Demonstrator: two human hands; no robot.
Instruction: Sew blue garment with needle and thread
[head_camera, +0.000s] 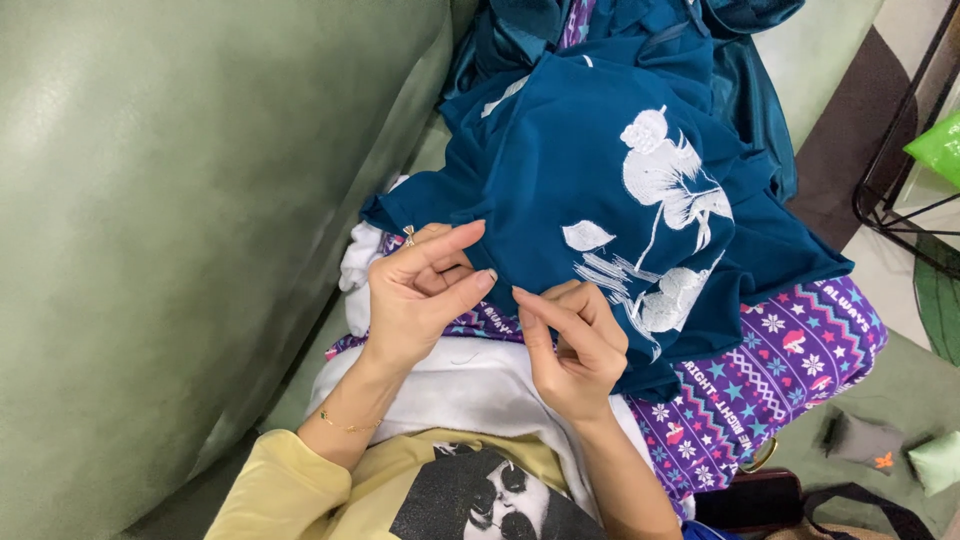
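A dark teal cloth (590, 160) with white flower embroidery lies over my lap, which is covered by purple patterned fabric (790, 370). My left hand (420, 295), with a ring and a thin bracelet, pinches the cloth's near edge between thumb and fingers. My right hand (570, 350) pinches the same edge just to the right, its fingertips almost touching the left hand's. A white garment (470, 385) lies under both hands.
A green leather sofa (170, 200) fills the left side. A dark bag (750, 500) sits at the lower right, with a small dark pouch (860, 440) and a pale green pad (940, 462) beyond it. A black wire rack (905, 190) stands at the right.
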